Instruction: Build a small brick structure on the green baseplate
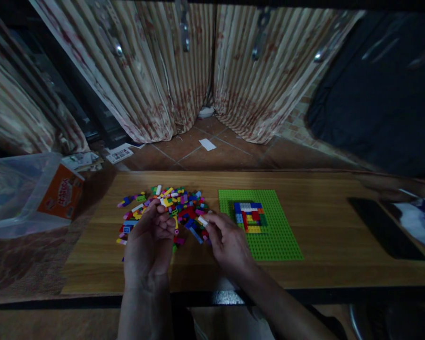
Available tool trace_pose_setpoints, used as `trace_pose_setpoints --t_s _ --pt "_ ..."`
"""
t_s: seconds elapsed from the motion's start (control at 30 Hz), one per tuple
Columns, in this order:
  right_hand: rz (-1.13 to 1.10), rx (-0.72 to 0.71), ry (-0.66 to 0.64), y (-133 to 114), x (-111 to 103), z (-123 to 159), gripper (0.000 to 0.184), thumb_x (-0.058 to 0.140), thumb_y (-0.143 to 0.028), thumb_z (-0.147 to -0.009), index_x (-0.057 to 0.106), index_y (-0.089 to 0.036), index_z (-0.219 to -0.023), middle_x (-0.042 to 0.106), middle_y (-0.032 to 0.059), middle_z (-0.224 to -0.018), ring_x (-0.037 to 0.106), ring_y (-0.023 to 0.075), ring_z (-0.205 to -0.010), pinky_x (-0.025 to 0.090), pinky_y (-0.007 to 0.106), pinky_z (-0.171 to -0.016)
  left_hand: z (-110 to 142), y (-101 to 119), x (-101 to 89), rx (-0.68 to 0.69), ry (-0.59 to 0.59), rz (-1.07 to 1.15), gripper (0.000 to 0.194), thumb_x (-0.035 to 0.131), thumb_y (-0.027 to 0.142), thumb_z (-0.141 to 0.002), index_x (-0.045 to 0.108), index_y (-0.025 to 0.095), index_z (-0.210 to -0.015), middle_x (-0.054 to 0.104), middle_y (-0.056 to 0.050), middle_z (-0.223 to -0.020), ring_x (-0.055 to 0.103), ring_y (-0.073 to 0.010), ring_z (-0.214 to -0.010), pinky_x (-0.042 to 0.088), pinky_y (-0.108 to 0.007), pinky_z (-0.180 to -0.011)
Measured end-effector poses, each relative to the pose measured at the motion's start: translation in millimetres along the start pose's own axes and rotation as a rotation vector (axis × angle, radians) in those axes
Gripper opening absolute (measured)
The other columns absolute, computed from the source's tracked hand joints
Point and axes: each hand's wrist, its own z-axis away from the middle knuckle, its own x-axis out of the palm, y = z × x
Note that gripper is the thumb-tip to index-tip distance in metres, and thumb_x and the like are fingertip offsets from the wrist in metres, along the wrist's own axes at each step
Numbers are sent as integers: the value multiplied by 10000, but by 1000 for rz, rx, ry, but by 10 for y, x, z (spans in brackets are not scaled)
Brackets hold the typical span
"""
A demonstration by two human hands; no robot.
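My right hand (230, 238) pinches a small white toy brick (202, 220) between thumb and fingertips, just right of a loose pile of mixed toy bricks (187, 208). Palm up, my left hand (150, 236) is over the pile's near left side with its fingers curled in. A white piece shows by its thumb tip, but I cannot tell whether it is gripped or lies behind. Right of my right hand lies a green baseplate (283, 236). On it stands a low block of blue, white, red, yellow and green bricks (250, 217).
A wooden table (326, 212) carries everything, with a dark flat panel (386, 229) toward its right end. Beside that is a white and blue bag (420, 222). A clear plastic bin (17, 198) with an orange label stands left. Striped curtains (156, 71) hang beyond.
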Motion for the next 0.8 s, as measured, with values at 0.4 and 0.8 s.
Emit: trace_pose_setpoints --t_s 0.4,0.8 --pt "-473 330 221 333 -627 -106 296 664 -423 -811 681 -192 -995 731 42 -850 700 170 -750 578 323 -708 4 -52 28 -7 -17 -11 193 446 59 -908 632 94 -864 575 6 -653 522 -50 -487 448 -147 -443" --pt "-71 239 233 690 -1045 -60 271 606 -427 -844 706 -194 -941 708 55 -937 654 197 -861 513 341 -771 7 -136 75 -22 4 -24 185 473 28 -877 642 101 -893 587 -3 -651 529 -65 -496 465 -160 -481"
